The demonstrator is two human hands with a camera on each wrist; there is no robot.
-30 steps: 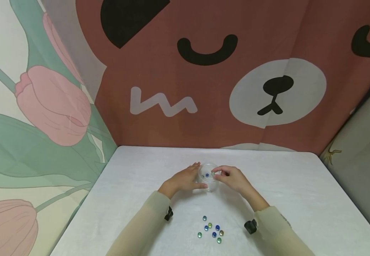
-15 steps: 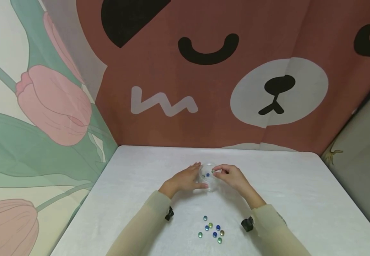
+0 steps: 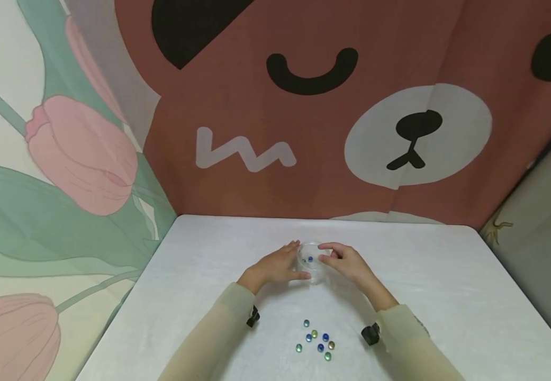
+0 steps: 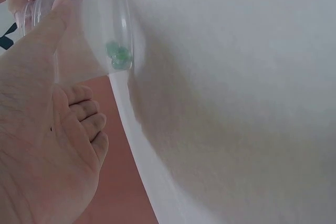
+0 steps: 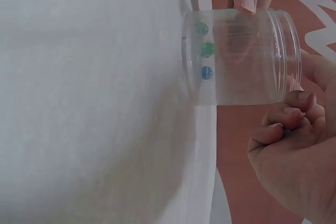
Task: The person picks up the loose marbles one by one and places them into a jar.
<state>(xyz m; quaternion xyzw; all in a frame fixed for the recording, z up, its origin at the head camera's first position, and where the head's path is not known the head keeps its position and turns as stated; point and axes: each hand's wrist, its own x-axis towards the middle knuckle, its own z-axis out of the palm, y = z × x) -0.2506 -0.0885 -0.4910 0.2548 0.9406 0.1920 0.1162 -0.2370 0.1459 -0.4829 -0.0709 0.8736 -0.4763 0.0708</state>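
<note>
A clear plastic jar (image 3: 309, 272) stands upright on the table, with small marbles on its bottom; the right wrist view shows a blue marble (image 5: 207, 73) and a green marble (image 5: 208, 50) among them. My left hand (image 3: 277, 264) grips the jar from the left, thumb along its near side. My right hand (image 3: 346, 263) is at the jar's right rim, thumb and index fingertips apart over the opening. Its other fingers are curled in the right wrist view, with a small bluish glint between them; I cannot tell whether they hold a marble.
Several loose marbles lie on the near part of the table, among them a dark blue marble (image 3: 320, 347) and a green marble (image 3: 327, 356). The white table (image 3: 199, 248) ends against a brown curtain (image 3: 237, 196) with a printed bear face.
A green marble seen between my right thumb and index finger half a second ago no longer shows there, and those fingertips have parted. My left hand keeps its grip on the jar.
</note>
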